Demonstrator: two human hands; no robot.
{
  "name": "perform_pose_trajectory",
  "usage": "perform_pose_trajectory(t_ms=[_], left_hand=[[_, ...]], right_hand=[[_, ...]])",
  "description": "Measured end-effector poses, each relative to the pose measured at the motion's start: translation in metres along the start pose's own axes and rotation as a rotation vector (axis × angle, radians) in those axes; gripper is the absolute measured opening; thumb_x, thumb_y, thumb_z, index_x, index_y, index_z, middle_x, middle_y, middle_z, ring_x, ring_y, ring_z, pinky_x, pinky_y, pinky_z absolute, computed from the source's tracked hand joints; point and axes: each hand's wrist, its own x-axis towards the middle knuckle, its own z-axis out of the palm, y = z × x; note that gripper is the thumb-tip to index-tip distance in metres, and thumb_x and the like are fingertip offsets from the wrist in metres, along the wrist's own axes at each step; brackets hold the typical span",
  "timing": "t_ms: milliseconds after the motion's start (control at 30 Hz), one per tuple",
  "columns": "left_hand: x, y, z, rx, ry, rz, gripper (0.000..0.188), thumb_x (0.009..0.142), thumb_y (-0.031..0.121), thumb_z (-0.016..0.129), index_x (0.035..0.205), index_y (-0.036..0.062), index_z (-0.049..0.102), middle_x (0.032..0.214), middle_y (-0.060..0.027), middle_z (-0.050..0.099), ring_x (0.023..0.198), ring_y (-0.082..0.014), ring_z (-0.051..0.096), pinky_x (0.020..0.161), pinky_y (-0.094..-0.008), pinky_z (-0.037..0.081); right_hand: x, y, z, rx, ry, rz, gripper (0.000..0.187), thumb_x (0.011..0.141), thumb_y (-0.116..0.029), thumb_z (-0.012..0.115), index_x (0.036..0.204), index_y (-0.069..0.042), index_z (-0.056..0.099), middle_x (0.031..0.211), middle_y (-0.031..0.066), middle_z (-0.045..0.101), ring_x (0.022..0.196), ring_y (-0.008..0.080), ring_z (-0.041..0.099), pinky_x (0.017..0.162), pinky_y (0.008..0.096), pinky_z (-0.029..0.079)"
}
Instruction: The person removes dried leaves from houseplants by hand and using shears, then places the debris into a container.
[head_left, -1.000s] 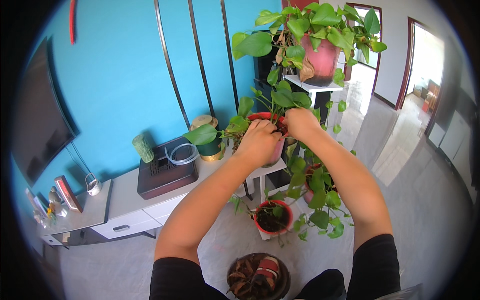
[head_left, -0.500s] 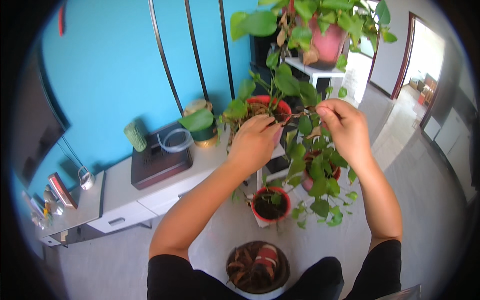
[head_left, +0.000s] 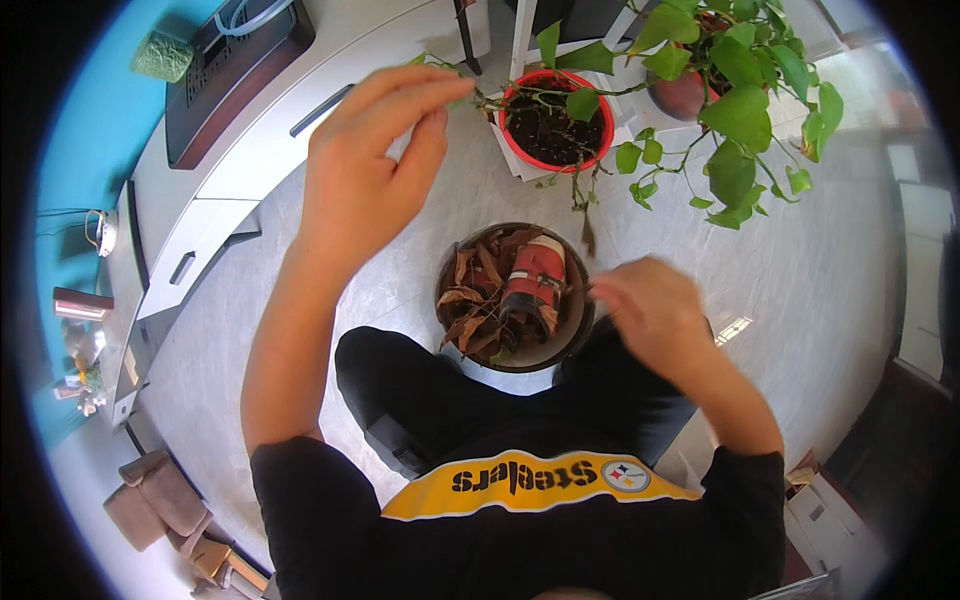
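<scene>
My left hand [head_left: 370, 165] is raised over the front of the white cabinet, fingers stretched and thumb apart. Its fingertips are beside a thin vine at the left of the red-rimmed pot [head_left: 557, 160], which holds dark soil and a few green leaves. My right hand [head_left: 655, 315], smeared by motion, hovers at the right rim of a round bin [head_left: 575, 345]. Whether its bent fingers hold anything is unclear. A brown dry leaf [head_left: 588, 238] hangs just above the bin. Inside lie dry brown leaves [head_left: 465, 300] and a red-and-white container [head_left: 537, 275].
A trailing green plant [head_left: 740, 115] in a reddish pot [head_left: 680, 95] stands at the upper right. On the left, a white cabinet [head_left: 215, 205] carries a dark box [head_left: 225, 95] and a green textured cylinder [head_left: 162, 57]. The bin stands between my knees on a grey tiled floor [head_left: 800, 310].
My view has tipped down toward the bin. My right hand has left the dry stem at the upper pot and come down to the bin. My left hand has let go of that pot's plant.
</scene>
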Motion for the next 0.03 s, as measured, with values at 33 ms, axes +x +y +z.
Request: perform_pose_trajectory(t_ms=[33], left_hand=[[-0.0065, -0.0020, 0.0031, 0.004, -0.004, -0.005, 0.024, 0.095, 0.000, 0.062, 0.114, 0.0056, 0.075, 0.119, -0.0116, 0.072, 0.109, -0.0244, 0.069, 0.095, -0.0313, 0.053]], right_hand=[[-0.0151, 0.0081, 0.0247, -0.023, -0.022, -0.040, 0.017, 0.085, -0.005, 0.077, 0.101, -0.012, 0.073, 0.089, 0.0086, 0.073, 0.077, 0.0262, 0.069, 0.066, 0.0367, 0.057]])
